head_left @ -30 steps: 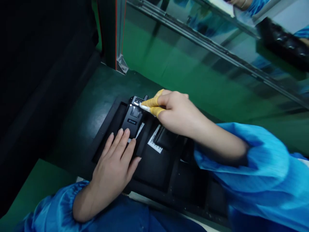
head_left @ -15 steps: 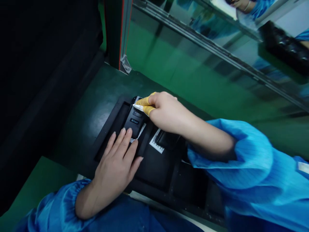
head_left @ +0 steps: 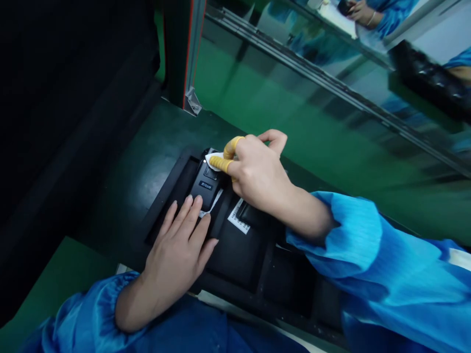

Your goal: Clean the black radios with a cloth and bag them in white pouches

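A black device marked "Riton" (head_left: 202,193) lies in a compartment of the black tray (head_left: 235,260). The fingers of my left hand (head_left: 176,250) are stretched out flat, their tips resting on the device's lower end. Yellow finger covers wrap two fingers of my right hand (head_left: 257,169), which pinches a small white wiping cloth (head_left: 212,159) against the device's upper end. A white printed label (head_left: 239,216) and a second black device (head_left: 250,212), partly hidden beneath my right hand, lie in the neighbouring compartment.
The tray lies on a dark green work surface (head_left: 154,147). A metal post (head_left: 193,73) rises behind it, and a dark curtain-like cover (head_left: 73,98) hangs at left. Past the metal rail (head_left: 312,78), a co-worker's hand (head_left: 362,12) holds something dark near a black bin (head_left: 427,83).
My right hand has turned and its fingers have curled, with the white cloth still pressed to the device's upper end. My left hand has stayed put.
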